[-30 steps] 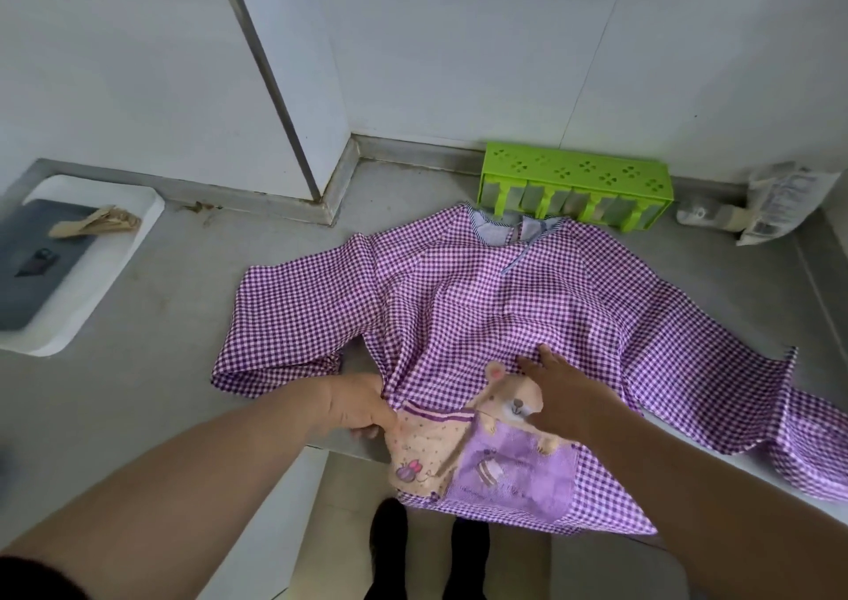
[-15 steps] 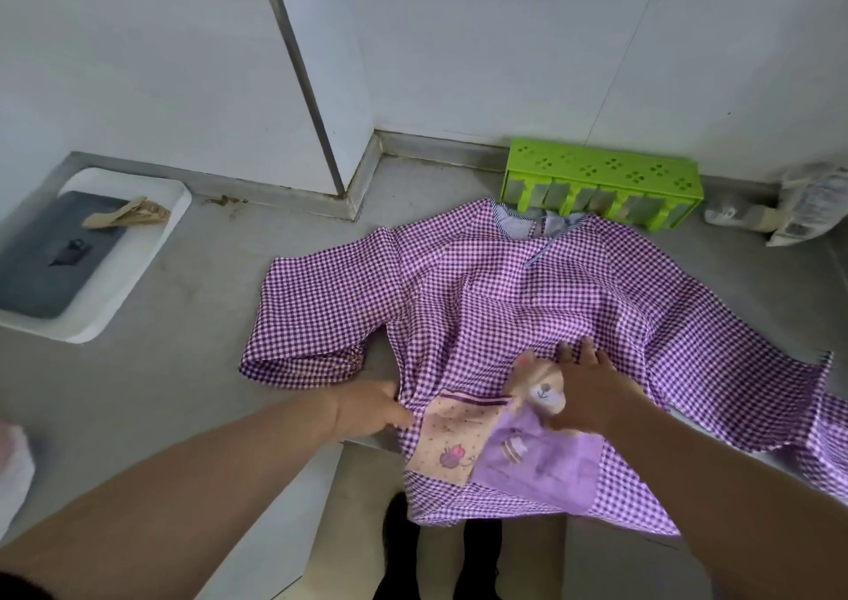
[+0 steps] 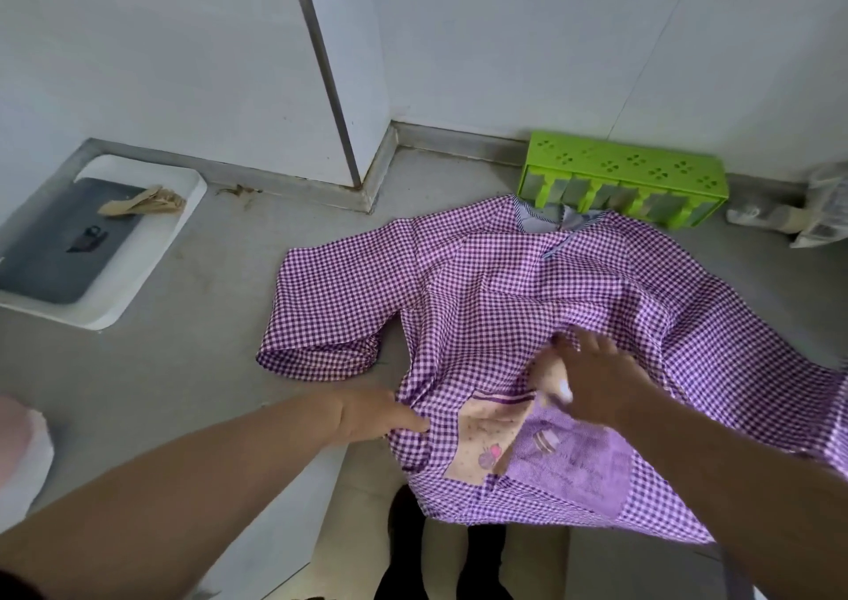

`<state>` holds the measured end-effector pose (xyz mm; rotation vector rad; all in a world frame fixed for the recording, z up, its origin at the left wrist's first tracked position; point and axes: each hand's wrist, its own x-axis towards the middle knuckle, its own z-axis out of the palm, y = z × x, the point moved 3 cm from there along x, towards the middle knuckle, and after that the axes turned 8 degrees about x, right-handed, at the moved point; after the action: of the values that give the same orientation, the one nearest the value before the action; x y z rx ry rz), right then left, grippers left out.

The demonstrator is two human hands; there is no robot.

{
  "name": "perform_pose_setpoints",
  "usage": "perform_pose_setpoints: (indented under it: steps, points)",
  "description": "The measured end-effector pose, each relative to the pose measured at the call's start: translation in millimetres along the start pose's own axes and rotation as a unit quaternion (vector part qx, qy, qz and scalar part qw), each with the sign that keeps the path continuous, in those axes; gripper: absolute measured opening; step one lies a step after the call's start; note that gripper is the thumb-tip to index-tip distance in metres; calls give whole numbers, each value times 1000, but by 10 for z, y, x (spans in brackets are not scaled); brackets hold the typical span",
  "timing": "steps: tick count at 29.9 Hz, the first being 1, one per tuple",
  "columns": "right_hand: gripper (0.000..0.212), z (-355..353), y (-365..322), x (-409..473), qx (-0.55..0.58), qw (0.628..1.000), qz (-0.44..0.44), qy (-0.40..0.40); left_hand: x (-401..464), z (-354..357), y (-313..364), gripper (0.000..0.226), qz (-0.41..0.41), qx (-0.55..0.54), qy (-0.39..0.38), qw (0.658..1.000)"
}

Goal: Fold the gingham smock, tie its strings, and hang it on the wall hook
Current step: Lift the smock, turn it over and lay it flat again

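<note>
I see the purple-and-white gingham cotton smock (image 3: pixel 527 306) spread front-up on the grey stone counter (image 3: pixel 192 347), its neckline toward the wall and its hem hanging over the counter's front edge. The left hand (image 3: pixel 374 420) rests at the smock's left side seam, near the counter's edge — fingers loosely extended onto the cloth, though I cannot tell whether they pinch any of it. The right hand (image 3: pixel 594 381) lies flat with fingers spread on the smock's front, just above the lilac appliqué pocket (image 3: pixel 550 457) (motion blur softens the fingertips). 1 sleeve (image 3: pixel 330 310) lies bent back on itself to the left; the other trails off to the right. Behind the collar, a lime-green perforated plastic rack (image 3: pixel 624 177) stands against the wall. Far left sits a white rectangular tray (image 3: pixel 151 251) holding a dark grey slab (image 3: pixel 59 241).
</note>
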<state>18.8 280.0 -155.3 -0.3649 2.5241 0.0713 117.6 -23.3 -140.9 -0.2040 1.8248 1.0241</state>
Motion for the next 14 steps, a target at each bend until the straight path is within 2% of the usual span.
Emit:
perform_pose_setpoints:
  steps: [2,3,5,6,8,10,12,14]
  points:
    - [110,21,-157,-53,23,999,-34,-6,24,96,-42,48,-48,60,-29,997]
    - [115,69,-174,-42,40,998,-38,-19,46,128,-107,56,-89,113,-61,988]
    - [125,122,-164,-45,47,998,-30,-39,36,136,-237,85,-161,208,-139,955]
    - [127,129,-146,-37,45,998,-28,-39,16,116,-271,86,-179,223,-162,944]
    - [129,113,-97,-10,52,998,-18,-36,67,56,-315,69,-163,213,-155,951]
    - [130,113,-78,30,56,997,-20,-39,101,-3,-297,63,-106,141,-101,979]
    - [131,128,-73,60,57,998,-21,-35,130,-58,-218,60,-54,-14,-29,998]
    - [129,129,-70,41,54,998,-18,-34,184,-45,-183,43,-39,-203,-11,978]
